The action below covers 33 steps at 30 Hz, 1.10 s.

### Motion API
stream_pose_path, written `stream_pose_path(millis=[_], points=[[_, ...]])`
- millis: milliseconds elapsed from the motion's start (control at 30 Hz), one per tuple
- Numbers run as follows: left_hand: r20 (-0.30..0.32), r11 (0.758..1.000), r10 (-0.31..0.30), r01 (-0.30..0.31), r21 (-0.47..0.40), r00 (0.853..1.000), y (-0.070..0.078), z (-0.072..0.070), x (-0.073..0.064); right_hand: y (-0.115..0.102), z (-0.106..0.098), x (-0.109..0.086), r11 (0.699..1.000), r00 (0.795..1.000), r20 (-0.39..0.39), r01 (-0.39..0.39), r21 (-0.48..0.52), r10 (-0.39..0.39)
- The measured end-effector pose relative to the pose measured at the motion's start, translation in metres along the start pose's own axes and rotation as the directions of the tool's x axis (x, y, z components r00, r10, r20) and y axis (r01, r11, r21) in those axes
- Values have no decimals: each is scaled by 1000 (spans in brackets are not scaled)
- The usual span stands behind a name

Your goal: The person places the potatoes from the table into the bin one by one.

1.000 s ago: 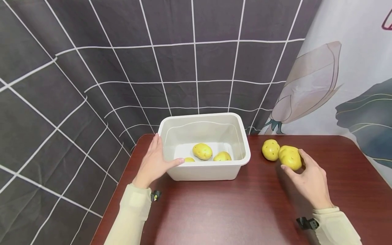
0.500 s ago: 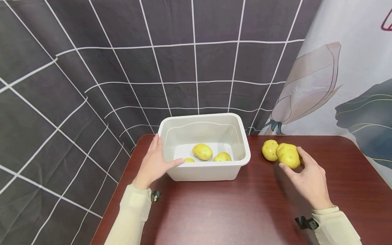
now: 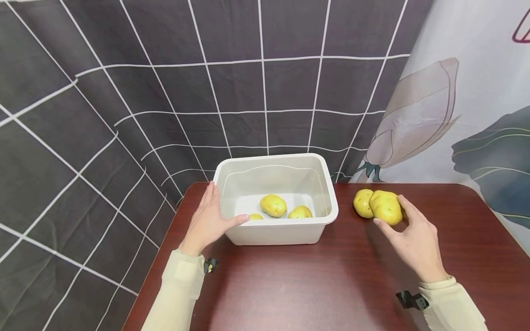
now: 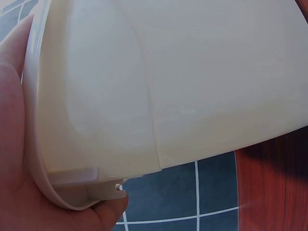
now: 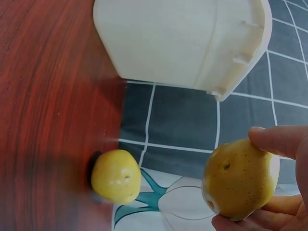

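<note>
My left hand (image 3: pixel 207 223) holds the front left corner of a white plastic tub (image 3: pixel 273 233), with the fingers along its left side and the thumb at the front rim. In the left wrist view the tub's outer wall (image 4: pixel 192 77) fills most of the picture. Three potatoes lie in the tub: one in the middle (image 3: pixel 273 205), one on the right (image 3: pixel 300 212), and one partly hidden by the front rim (image 3: pixel 255 216). My right hand (image 3: pixel 418 241) grips a potato (image 5: pixel 240 179) between thumb and fingers, raised off the table. Another potato (image 5: pixel 116 176) rests on the table, apart from it.
The reddish-brown table (image 3: pixel 290 285) reaches right and toward me. Behind the tub hangs a dark cloth (image 3: pixel 290 85) with a white grid. A pale curtain (image 3: pixel 480 27) with a flower print hangs at the right.
My right hand has moved slightly left and up with its potato, which now covers more of the potato on the table in the head view. The left hand and tub stay put.
</note>
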<state>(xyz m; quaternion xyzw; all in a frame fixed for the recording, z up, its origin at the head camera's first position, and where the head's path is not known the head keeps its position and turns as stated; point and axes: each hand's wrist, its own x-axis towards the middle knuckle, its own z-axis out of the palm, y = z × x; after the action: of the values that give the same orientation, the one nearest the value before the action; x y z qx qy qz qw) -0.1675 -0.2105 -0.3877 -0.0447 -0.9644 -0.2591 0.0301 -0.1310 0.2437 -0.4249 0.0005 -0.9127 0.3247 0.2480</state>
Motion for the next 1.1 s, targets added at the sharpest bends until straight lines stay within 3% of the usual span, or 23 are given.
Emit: stream_pose_path(millis=[1100], points=[[-6, 1000, 17, -17, 24, 1000, 0, 2, -1, -26, 7, 5, 996, 998, -20, 69, 56, -68]])
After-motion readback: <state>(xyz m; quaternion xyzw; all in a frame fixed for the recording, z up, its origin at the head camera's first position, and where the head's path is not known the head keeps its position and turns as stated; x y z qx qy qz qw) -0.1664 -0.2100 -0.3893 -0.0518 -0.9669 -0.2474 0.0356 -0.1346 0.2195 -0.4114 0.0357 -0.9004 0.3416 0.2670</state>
